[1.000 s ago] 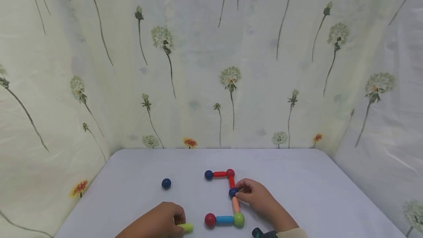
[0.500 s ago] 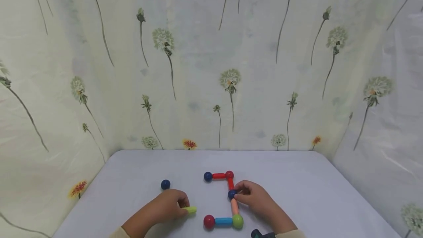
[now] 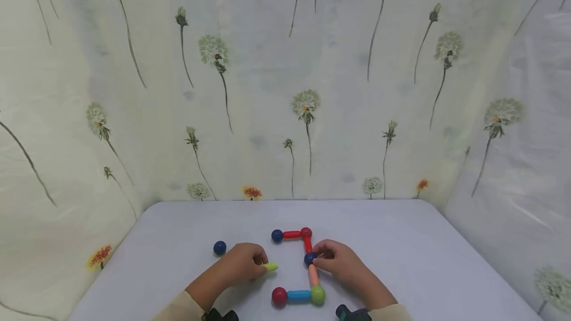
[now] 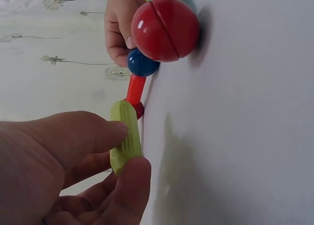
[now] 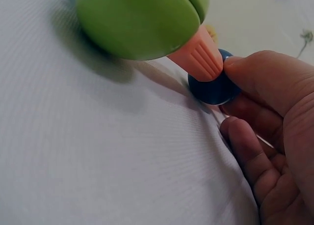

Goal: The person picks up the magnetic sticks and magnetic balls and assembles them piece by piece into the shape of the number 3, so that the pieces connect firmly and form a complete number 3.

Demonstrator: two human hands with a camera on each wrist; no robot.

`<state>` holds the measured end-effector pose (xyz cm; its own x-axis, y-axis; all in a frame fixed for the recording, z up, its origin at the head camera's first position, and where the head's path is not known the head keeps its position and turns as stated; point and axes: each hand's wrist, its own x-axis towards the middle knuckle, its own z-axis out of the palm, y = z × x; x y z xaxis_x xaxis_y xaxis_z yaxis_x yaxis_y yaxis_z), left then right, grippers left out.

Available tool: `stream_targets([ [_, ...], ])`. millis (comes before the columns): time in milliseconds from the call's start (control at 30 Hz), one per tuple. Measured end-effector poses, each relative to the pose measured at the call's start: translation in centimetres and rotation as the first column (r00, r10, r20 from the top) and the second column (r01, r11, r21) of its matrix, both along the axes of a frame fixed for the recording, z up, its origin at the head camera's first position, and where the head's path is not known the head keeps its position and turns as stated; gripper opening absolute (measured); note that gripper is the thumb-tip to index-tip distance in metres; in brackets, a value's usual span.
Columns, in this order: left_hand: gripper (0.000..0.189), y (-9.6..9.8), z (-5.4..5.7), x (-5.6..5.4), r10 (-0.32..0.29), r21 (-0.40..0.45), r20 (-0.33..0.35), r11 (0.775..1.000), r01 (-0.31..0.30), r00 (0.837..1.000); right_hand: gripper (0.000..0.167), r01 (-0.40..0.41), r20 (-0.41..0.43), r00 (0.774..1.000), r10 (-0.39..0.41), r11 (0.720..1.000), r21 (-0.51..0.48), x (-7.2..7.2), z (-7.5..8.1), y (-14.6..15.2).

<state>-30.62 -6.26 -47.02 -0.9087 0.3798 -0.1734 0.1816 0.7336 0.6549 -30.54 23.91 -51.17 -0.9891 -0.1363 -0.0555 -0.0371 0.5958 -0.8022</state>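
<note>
My left hand (image 3: pixel 244 263) pinches a yellow-green rod (image 4: pixel 126 137) between thumb and fingers, held over the table left of the joined chain. With thumb and fingertips my right hand (image 3: pixel 340 261) grips the blue ball (image 5: pixel 214 90) in the chain's middle. From that ball a red rod (image 3: pixel 308 245) leads back to a small red ball (image 3: pixel 306 232), then another red rod (image 3: pixel 292 235) to a second blue ball (image 3: pixel 277 236). Toward me run an orange rod (image 5: pixel 200 56), a green ball (image 3: pixel 317 294), a light blue rod (image 3: pixel 299 295) and a large red ball (image 4: pixel 165 30).
A loose blue ball (image 3: pixel 219 247) lies on the white table (image 3: pixel 392 241), behind my left forearm. A curtain (image 3: pixel 258 88) printed with dandelions hangs behind the table and along both sides. Dark wrist devices show at the bottom edge.
My left hand has moved forward and to the right with the yellow-green rod, nearer the middle blue ball. My right hand stays on that ball, and the chain keeps its shape.
</note>
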Motion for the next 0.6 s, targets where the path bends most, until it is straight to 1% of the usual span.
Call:
stream_targets([
  [100, 0.008, 0.6, 0.1, -0.3, 0.002, 0.009, -0.013, 1.0, -0.002, 1.0, 0.027, 0.003, 0.002, 1.0, -0.003, 1.0, 0.007, -0.1, 0.1, -0.1],
  [267, 0.009, 2.1, 0.5, -0.9, 0.016, 0.016, 0.01, 1.0, -0.016, 1.0, 0.027, 0.01, 0.01, 1.0, -0.01, 1.0, 0.011, -0.1, 0.1, -0.1],
  [433, 0.009, 3.5, 0.2, -1.3, 0.01, 0.019, 0.019, 1.0, -0.011, 1.0, 0.028, 0.014, 0.015, 1.0, -0.015, 1.0, 0.01, -0.1, 0.2, -0.1],
  [600, 0.008, 4.3, 0.0, -1.4, -0.008, 0.012, 0.013, 1.0, 0.008, 1.0, 0.028, 0.009, 0.004, 1.0, -0.009, 1.0, -0.001, 0.3, 0.5, -0.3],
])
